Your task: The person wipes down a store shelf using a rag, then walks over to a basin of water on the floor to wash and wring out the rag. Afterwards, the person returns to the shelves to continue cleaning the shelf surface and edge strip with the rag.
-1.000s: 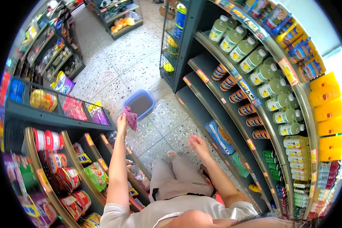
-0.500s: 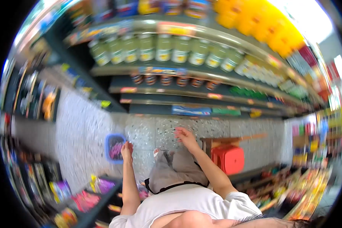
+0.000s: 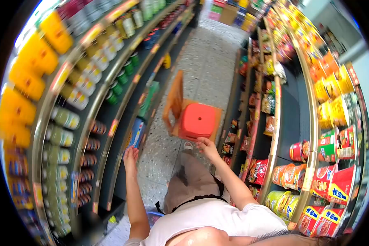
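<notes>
My right hand [image 3: 208,149], fingers loosely spread and holding nothing, is at the near edge of a red plastic stool [image 3: 198,119]; I cannot tell whether it touches. The stool lies on the seat of a wooden chair [image 3: 175,97] in the aisle. My left hand [image 3: 131,156] is in front of the lower left shelf, near a flat blue box [image 3: 137,132]. Its fingers are parted with nothing in them.
Left shelves hold pale jars [image 3: 57,156], yellow packs [image 3: 30,76] and green cans [image 3: 118,83]. Cup noodles [image 3: 289,176] and snack bags [image 3: 258,171] line the right shelves. Terrazzo floor [image 3: 201,57] runs between them to cartons [image 3: 228,14] at the far end.
My view has turned right, from facing the jar shelf to looking down the aisle. The stool and chair are now ahead of me, and my right hand is closer to the stool.
</notes>
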Demonstrator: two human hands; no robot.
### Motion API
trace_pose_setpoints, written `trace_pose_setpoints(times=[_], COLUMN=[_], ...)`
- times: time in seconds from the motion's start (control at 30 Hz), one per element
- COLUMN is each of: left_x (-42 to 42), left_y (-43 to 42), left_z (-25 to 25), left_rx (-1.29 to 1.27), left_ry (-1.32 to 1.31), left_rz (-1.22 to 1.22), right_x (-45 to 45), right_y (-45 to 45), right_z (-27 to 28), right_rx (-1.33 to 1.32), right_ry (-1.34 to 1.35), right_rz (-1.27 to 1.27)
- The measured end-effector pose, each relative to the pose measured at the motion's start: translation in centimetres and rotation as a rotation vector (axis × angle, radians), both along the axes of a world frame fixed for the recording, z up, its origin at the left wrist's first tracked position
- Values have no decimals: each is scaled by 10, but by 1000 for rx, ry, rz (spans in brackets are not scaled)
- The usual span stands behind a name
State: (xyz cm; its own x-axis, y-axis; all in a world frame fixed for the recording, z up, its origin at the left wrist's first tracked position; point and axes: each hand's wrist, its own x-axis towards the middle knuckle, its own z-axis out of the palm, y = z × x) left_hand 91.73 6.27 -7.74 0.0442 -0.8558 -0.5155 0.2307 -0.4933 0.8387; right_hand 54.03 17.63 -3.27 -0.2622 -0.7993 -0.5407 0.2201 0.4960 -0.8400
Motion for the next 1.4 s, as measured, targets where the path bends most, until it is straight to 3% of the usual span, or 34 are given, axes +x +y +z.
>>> trace_pose_setpoints(times=[0.1, 0.2, 0.3, 0.5, 0.53, 0.63, 0.67, 0.8, 0.9, 1.0, 1.1, 1.13, 1.4], left_x=[-76, -146, -202, -275, -288, -291, -292, -286, -300, -299, -297, -294, -283], left_y=[-62, -116, -159, -216, -217, -232, -234, -245, -250, -252, -252, -253, -262], left_z=[25, 42, 38, 28, 41, 24, 23, 9, 18, 15, 12, 10, 8], left_rx=[-88, -118, -148, -133, -118, -46, -13, 119, 111, 91, 67, 118, 102], left_ry=[22, -79, -145, -309, -338, -403, -402, -395, -442, -493, -491, -485, -569], left_rz=[-211, -345, -423, -625, -639, -660, -648, -607, -668, -643, -646, -617, -696], right_x=[-75, -138, -178, -208, -208, -206, -216, -228, -234, -236, -230, -238, -262], right_y=[10, 14, 16, 17, 0, -25, -39, -58, -84, -102, -105, -105, -111], right_z=[-42, -126, -205, -395, -364, -419, -388, -418, -394, -389, -437, -437, -429], right_rx=[77, 230, 355, 641, 632, 674, 623, 342, 499, 716, 865, 760, 877], right_ry=[38, -31, -65, 161, 122, 281, 139, -20, -3, 429, 544, 345, 326], right_rz=[-155, -433, -541, -336, -418, -481, -501, -492, -468, -397, -492, -530, -342])
